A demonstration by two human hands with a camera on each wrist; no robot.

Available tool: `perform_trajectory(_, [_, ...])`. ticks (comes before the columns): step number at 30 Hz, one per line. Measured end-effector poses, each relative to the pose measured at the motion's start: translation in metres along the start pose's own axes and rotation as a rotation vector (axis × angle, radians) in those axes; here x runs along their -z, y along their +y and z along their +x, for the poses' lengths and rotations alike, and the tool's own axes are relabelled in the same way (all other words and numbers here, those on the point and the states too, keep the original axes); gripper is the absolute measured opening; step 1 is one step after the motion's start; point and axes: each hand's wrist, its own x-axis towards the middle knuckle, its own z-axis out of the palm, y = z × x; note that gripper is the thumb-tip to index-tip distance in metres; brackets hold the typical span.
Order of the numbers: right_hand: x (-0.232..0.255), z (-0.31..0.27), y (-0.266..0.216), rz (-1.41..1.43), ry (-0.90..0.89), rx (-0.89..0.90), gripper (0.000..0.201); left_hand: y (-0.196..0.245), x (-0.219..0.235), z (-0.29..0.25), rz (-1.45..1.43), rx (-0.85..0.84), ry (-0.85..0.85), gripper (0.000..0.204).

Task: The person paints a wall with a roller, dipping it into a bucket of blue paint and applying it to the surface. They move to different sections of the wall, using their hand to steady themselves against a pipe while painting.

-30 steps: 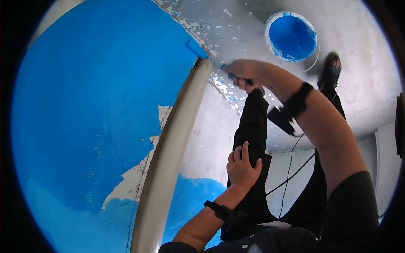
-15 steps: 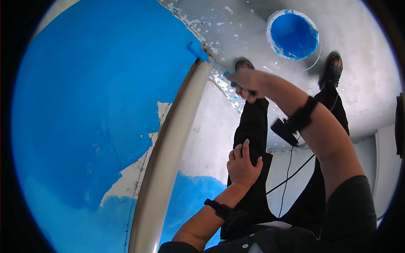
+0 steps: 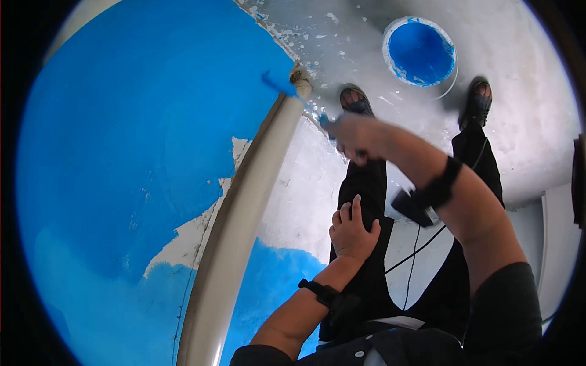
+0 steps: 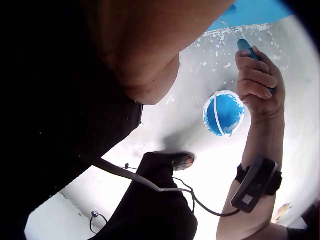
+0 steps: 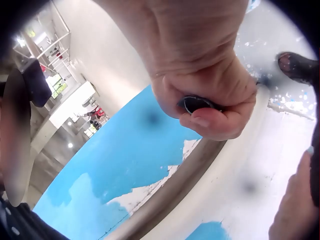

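A paint roller with a blue-coated head [image 3: 279, 83] is in my right hand [image 3: 364, 139], whose fingers wrap round its blue handle [image 4: 247, 47]. In the head view the roller head overlaps the blue-painted wall [image 3: 152, 110], close to the top end of a pale pipe [image 3: 262, 183]. The right wrist view shows the dark butt of the handle [image 5: 197, 104] poking out of the fist. My left hand [image 3: 355, 232] rests on the left trouser leg near the knee, fingers extended.
A white bucket [image 3: 390, 61] with blue paint inside stands on the paint-spattered floor [image 3: 519, 116]. Unpainted pale patches [image 3: 189, 241] border the pipe on its left. Both shoes [image 3: 355, 99] stand on the floor below the bucket. A thin black cable [image 3: 410, 274] hangs between the legs.
My right hand and the roller have moved down in the head view, towards my body. The roller head has shifted slightly left. My left hand stays on the leg.
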Motion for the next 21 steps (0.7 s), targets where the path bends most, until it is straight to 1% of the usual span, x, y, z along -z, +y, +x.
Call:
perform_trajectory(1, [0.011, 0.041, 0.016, 0.092, -0.006, 0.116, 0.034, 0.000, -0.001, -0.002, 0.004, -0.002, 0.008, 0.069])
perform_trajectory(2, [0.031, 0.088, 0.037, 0.286, -0.308, 0.245, 0.035, 0.000, -0.003, -0.002, 0.007, 0.000, 0.010, 0.069])
perform_trajectory(3, [0.020, 0.073, 0.024, 0.253, -0.157, 0.195, 0.035, -0.001, -0.005, -0.002, -0.015, 0.020, -0.022, 0.069])
perform_trajectory(4, [0.007, 0.046, 0.009, 0.219, -0.004, 0.144, 0.035, -0.001, -0.006, -0.003, -0.038, 0.039, -0.055, 0.070])
perform_trajectory(5, [0.001, 0.022, 0.005, 0.217, -0.002, 0.146, 0.035, -0.002, -0.006, -0.003, -0.040, 0.038, -0.053, 0.070])
perform_trajectory(7, [-0.008, -0.023, 0.002, 0.072, -0.005, -0.008, 0.034, -0.002, -0.005, -0.003, -0.044, 0.042, -0.057, 0.071])
perform_trajectory(8, [-0.008, -0.037, 0.005, -0.093, -0.034, 0.019, 0.026, -0.001, -0.003, -0.004, -0.047, 0.039, -0.050, 0.071])
perform_trajectory(10, [-0.019, -0.042, 0.012, -0.484, 0.015, 0.063, 0.016, 0.002, 0.000, -0.004, 0.000, 0.024, 0.000, 0.070])
perform_trajectory(11, [-0.020, -0.040, 0.007, -0.489, 0.019, 0.067, 0.016, 0.002, 0.000, -0.004, -0.003, 0.022, 0.008, 0.070])
perform_trajectory(13, [-0.019, -0.028, -0.010, -0.540, 0.025, 0.015, 0.013, 0.001, -0.003, -0.005, 0.028, 0.031, -0.002, 0.070])
perform_trajectory(14, [0.000, -0.008, -0.009, -0.251, -0.086, 0.099, 0.014, 0.000, -0.004, -0.004, 0.031, 0.033, 0.000, 0.070])
perform_trajectory(15, [0.011, 0.017, -0.015, -0.192, -0.060, 0.186, 0.023, -0.001, -0.004, -0.005, 0.018, 0.028, 0.001, 0.070])
perform_trajectory(16, [0.011, 0.010, -0.044, -0.310, 0.139, 0.051, 0.039, -0.003, -0.005, -0.005, 0.005, 0.024, -0.001, 0.070])
perform_trajectory(17, [0.019, 0.026, -0.052, -0.264, 0.126, 0.024, 0.048, -0.005, -0.006, -0.005, 0.002, 0.020, -0.006, 0.070])
perform_trajectory(18, [0.037, 0.069, -0.035, -0.187, 0.060, 0.160, 0.037, -0.007, -0.007, -0.006, 0.003, 0.024, -0.009, 0.070])
perform_trajectory(20, [0.022, 0.036, -0.047, -0.190, 0.053, 0.043, 0.040, -0.008, -0.007, -0.006, -0.008, -0.001, 0.014, 0.070])
perform_trajectory(21, [0.014, 0.019, -0.043, -0.280, 0.075, 0.045, 0.041, -0.008, -0.006, -0.007, -0.012, -0.006, 0.013, 0.070])
